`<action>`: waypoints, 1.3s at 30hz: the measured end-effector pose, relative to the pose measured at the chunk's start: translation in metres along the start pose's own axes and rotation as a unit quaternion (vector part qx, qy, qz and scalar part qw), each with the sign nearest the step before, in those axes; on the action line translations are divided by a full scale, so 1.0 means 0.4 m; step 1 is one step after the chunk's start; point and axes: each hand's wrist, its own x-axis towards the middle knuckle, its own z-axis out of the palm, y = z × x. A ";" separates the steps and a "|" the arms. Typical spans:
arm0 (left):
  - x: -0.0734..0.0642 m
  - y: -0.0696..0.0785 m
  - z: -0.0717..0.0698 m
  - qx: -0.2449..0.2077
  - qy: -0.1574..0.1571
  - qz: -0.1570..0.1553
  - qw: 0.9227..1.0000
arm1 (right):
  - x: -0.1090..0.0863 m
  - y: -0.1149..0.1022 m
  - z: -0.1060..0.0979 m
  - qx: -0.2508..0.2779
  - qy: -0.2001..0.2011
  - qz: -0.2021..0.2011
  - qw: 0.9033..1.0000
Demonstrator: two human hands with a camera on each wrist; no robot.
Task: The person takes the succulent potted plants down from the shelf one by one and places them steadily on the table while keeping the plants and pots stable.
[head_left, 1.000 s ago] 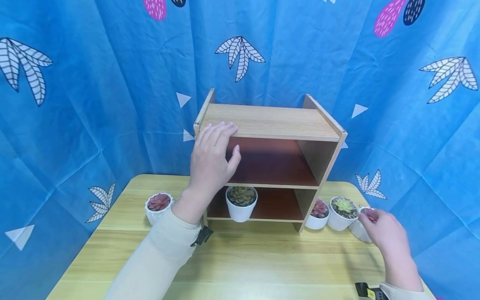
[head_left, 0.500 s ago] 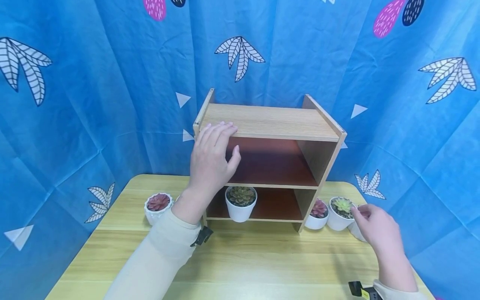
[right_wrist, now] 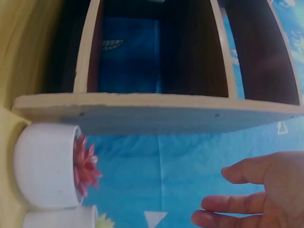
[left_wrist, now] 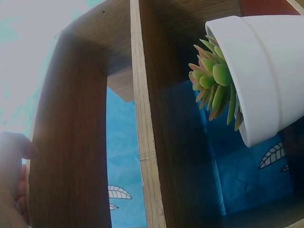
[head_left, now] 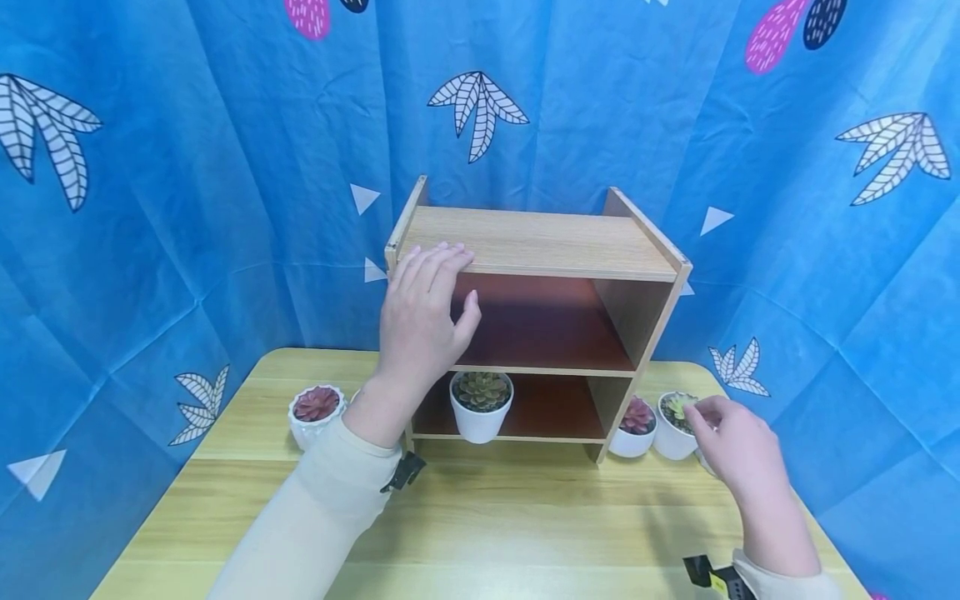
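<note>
My left hand (head_left: 420, 321) lies at the upper left of a small wooden shelf (head_left: 540, 242), fingers stretched over the top board's front edge and thumb held apart. In the left wrist view, part of that hand (left_wrist: 12, 178) shows by the board. My right hand (head_left: 738, 442) hovers over the right side of the table, overlapping a white pot with a light green succulent (head_left: 675, 429). Its thumb and fingers are parted with nothing between them in the right wrist view. A red succulent in a white pot (right_wrist: 50, 166) stands beside the shelf's right wall.
On the lowest shelf level sits a white pot with a dark green succulent (head_left: 481, 408), jutting over the front edge. Another red succulent in a white pot (head_left: 315, 415) stands at the table's left. My right hand mostly hides one more white pot. A blue curtain (head_left: 300, 167) hangs behind.
My right hand has moved left from the rightmost pot, now mostly hidden, to the light green succulent. My left hand has stayed on the shelf.
</note>
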 end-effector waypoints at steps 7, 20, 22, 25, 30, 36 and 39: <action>-0.001 -0.002 0.002 0.001 0.000 0.000 1.000 | 0.007 -0.049 -0.001 0.010 0.008 -0.013 1.000; -0.001 -0.003 0.007 0.002 -0.002 0.001 1.000 | 0.017 -0.127 -0.007 0.030 0.022 -0.050 0.998; -0.002 -0.003 0.006 0.002 -0.001 0.001 1.000 | 0.019 -0.137 -0.007 0.030 0.026 -0.058 0.998; -0.002 -0.004 0.006 0.001 0.001 0.002 1.000 | 0.020 -0.153 -0.011 0.030 0.034 -0.070 0.997; -0.001 -0.004 0.007 0.001 0.004 0.005 1.000 | 0.020 -0.185 -0.023 0.037 0.039 -0.078 0.995; -0.002 -0.005 0.008 -0.001 0.009 0.007 1.000 | 0.024 -0.219 -0.034 0.051 0.057 -0.091 0.993; -0.003 -0.007 0.009 -0.002 0.009 0.008 1.000 | 0.028 -0.235 -0.038 0.056 0.071 -0.100 0.991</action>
